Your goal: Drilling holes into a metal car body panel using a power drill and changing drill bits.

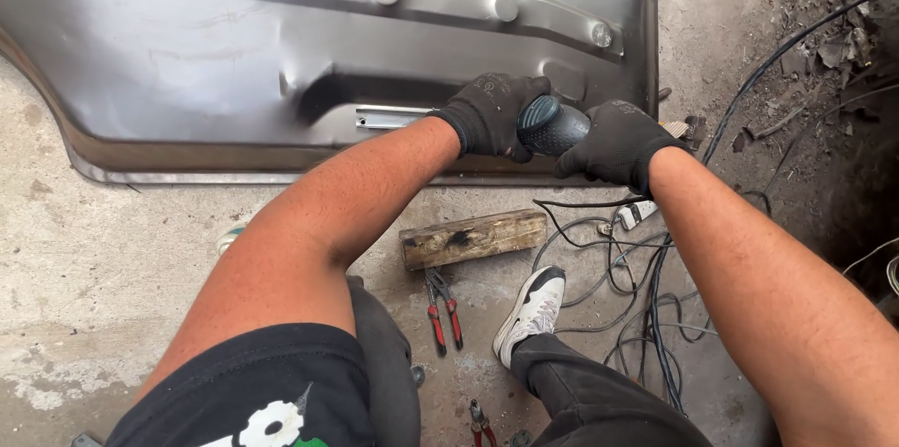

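Left hand (489,115), black work glove, is closed around the front of a power tool (551,125), fingers wrapped over the near side of its dark ribbed body. Right hand (613,141), also gloved, is closed on the same tool from the other side, thumb toward the body's rounded rear end. Tool type cannot be told: only the rounded grey-black housing shows between the two gloves; the working end is hidden.

The tool sits at the lower right edge of a large pressed sheet-metal panel (234,63), which lies flat on the concrete floor (84,260). The panel is bare grey steel, with a raised rib running across its upper part and four round bosses along that rib. A short bright metal strip (389,117) lies on the panel just left of the left hand.

Below the hands, near the panel's lower edge, a weathered wooden block (473,237) rests on the floor. Just beneath it lie red-handled pliers (443,309); a second red-handled tool (480,422) lies at the bottom of the view, partly cut off.

Right of the block, a tangle of black cables (646,297) spreads over the floor, with a white power strip (637,214) among them. A white sneaker (532,311) stands between the pliers and the cables. Dirt and debris (824,63) cover the far right.
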